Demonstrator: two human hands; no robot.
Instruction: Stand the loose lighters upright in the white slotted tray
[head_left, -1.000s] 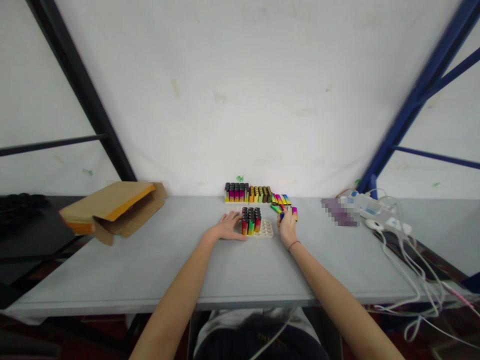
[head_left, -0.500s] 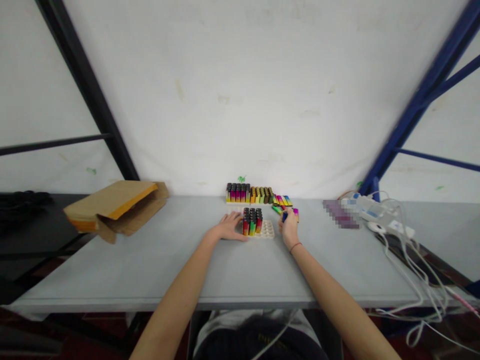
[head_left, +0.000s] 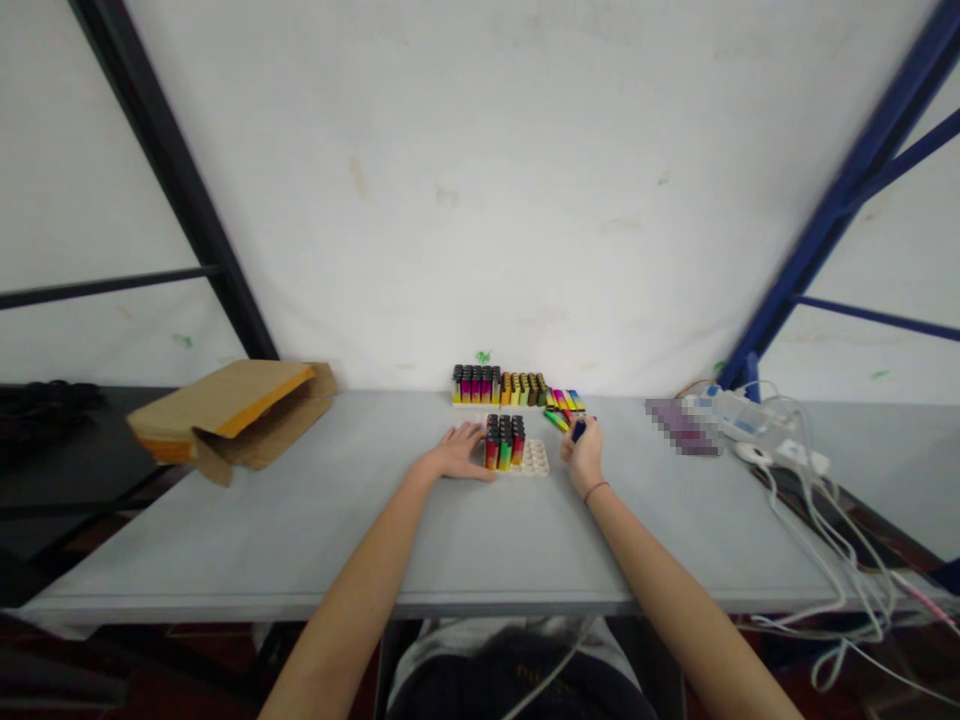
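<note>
My left hand (head_left: 456, 455) lies on the table with its fingers spread, against the left side of a white tray (head_left: 537, 458) with round holes. Several multicoloured lighters (head_left: 505, 443) with black tops stand upright in the left part of that tray, and the holes on its right are bare. Right of the tray, my right hand (head_left: 585, 452) is closed around a dark blue lighter (head_left: 578, 430); the fingers hide part of it. Just beyond this hand, a few loose lighters (head_left: 556, 419) lie on the tabletop, partly covered by it.
Behind the tray, more upright lighters (head_left: 476, 385) and yellow-green ones (head_left: 523, 389) stand in rows near the wall, beside several lying flat (head_left: 568, 399). An opened cardboard box (head_left: 225, 405) sits at the left. White cables and a power strip (head_left: 750, 420) occupy the right.
My right hand has shifted slightly to the right with the dark blue lighter, which shows more plainly now. My left hand and the tray have stayed put.
</note>
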